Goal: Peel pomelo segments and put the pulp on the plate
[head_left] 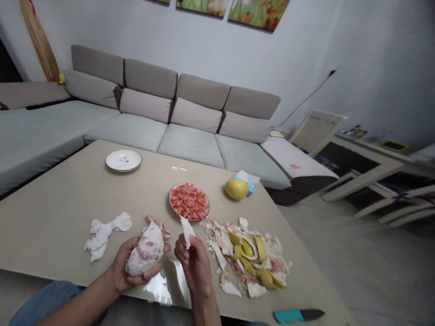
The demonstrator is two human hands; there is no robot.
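A partly peeled pomelo, mostly covered in white pith with pink flesh showing through, rests in my left hand, whose fingers curl round it. Between the thumb and fingers of my right hand is a strip of white pith, held apart from the fruit. Just beyond the fruit lies some pinkish membrane, partly hidden by it. A plate of pink pomelo pieces stands beyond my hands. To the right spreads a heap of yellow rind and white pith.
A crumpled tissue lies left on the table. A white plate stands at the far left. A whole yellow pomelo sits against a tissue pack. A teal-handled knife lies at the near right edge. Behind is a sofa.
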